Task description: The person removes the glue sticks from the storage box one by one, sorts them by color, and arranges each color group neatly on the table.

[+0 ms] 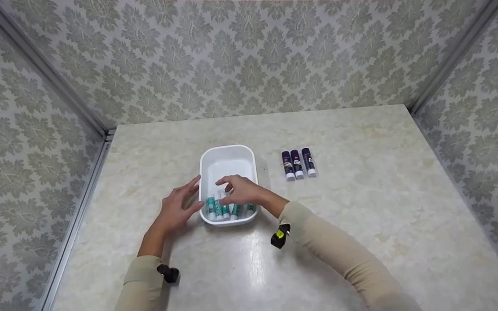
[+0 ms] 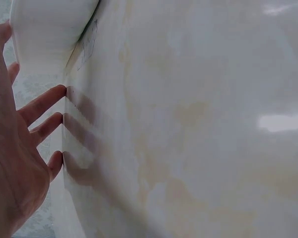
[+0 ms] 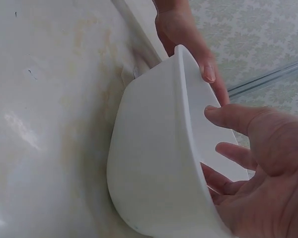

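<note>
A white plastic basin (image 1: 227, 152) stands on the table with several green-and-white glue sticks (image 1: 218, 210) lying at its near end. My right hand (image 1: 244, 191) reaches over the basin's right wall, above the glue sticks; its thumb and fingers are apart with nothing visible between them. In the right wrist view, fingers (image 3: 236, 153) dip behind the basin's wall (image 3: 149, 148), which hides the sticks. My left hand (image 1: 177, 211) stands spread along the basin's left side, thumb and index fingertips at its wall. The left wrist view shows the lower fingers (image 2: 45, 105) close to the tabletop.
Three dark purple glue sticks with white ends (image 1: 297, 164) lie side by side to the right of the basin. The marble-patterned table (image 1: 361, 181) meets patterned walls (image 1: 249, 56) at the back and sides. Each sleeve carries a small black wrist camera (image 1: 280, 236).
</note>
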Demonstrator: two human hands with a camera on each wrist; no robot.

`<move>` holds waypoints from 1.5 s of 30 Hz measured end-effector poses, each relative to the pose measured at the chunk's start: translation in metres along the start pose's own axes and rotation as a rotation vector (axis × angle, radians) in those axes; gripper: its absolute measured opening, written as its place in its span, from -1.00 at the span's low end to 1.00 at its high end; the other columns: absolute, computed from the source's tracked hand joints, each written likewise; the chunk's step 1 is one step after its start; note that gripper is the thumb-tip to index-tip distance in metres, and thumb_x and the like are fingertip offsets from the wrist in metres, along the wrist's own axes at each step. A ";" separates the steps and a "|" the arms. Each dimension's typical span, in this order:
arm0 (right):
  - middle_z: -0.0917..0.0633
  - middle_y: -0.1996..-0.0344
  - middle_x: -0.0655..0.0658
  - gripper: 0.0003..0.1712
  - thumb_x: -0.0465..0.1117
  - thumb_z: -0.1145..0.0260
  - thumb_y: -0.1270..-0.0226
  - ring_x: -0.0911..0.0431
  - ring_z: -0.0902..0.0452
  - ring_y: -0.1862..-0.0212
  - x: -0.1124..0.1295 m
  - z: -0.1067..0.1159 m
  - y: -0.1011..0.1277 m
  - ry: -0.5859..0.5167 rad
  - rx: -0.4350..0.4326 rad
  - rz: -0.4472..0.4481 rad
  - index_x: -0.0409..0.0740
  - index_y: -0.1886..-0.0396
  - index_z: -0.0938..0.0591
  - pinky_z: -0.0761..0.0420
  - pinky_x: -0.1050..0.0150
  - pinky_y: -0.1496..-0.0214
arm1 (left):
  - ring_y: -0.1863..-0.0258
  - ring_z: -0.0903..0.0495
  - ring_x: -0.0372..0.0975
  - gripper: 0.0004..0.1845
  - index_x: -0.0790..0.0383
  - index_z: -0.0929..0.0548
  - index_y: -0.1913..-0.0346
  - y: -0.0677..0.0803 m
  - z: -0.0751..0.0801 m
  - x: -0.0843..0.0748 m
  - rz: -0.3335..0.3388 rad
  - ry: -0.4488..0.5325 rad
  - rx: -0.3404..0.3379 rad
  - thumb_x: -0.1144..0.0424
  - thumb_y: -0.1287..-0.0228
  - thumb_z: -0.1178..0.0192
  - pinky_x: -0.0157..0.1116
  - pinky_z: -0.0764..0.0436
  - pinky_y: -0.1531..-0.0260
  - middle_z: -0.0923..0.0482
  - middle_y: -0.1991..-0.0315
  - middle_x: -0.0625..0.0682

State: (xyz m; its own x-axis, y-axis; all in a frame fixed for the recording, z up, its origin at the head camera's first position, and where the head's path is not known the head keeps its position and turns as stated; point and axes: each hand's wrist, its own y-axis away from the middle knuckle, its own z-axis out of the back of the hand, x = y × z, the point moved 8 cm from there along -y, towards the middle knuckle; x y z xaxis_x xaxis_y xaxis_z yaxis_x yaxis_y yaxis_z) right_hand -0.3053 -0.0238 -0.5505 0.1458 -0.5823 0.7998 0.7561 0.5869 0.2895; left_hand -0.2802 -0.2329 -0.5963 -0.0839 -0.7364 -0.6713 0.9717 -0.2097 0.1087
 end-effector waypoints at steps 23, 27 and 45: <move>-0.87 -0.15 -0.30 -0.42 -0.15 -0.59 -0.46 0.09 -0.65 -0.07 -0.006 -0.012 -0.006 0.149 0.023 -0.042 -0.34 -0.36 -0.76 -0.65 0.11 -0.38 | -0.74 -0.29 0.13 -0.08 -0.36 -0.16 -0.84 0.001 -0.001 0.003 0.011 0.005 -0.001 -0.37 -0.57 -0.26 0.39 -0.11 -0.59 -0.49 -0.71 0.08; -0.89 -0.14 -0.27 -0.47 -0.16 -0.59 -0.45 0.10 -0.67 -0.07 -0.006 -0.011 -0.006 0.154 0.026 -0.048 -0.30 -0.32 -0.80 -0.66 0.14 -0.38 | -0.76 -0.26 0.12 -0.07 -0.39 -0.14 -0.84 0.001 -0.001 0.003 0.027 0.005 0.007 -0.40 -0.55 -0.25 0.39 -0.07 -0.62 -0.46 -0.73 0.07; -0.87 -0.14 -0.33 -0.47 -0.24 -0.57 -0.50 0.15 -0.68 0.03 -0.006 -0.015 -0.001 0.055 0.148 -0.010 -0.16 -0.37 -0.64 -0.58 0.31 -0.02 | -0.72 -0.30 0.13 -0.08 -0.36 -0.16 -0.84 -0.001 -0.001 0.002 0.009 -0.001 0.003 -0.36 -0.55 -0.28 0.38 -0.12 -0.61 -0.48 -0.72 0.08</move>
State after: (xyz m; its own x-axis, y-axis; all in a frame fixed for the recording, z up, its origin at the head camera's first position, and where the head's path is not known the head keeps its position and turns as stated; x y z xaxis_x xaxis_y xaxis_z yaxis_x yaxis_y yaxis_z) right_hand -0.2978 -0.0293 -0.5635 0.1770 -0.6160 0.7676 0.6563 0.6551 0.3744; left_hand -0.2815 -0.2329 -0.5986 -0.0750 -0.7393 -0.6692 0.9718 -0.2047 0.1172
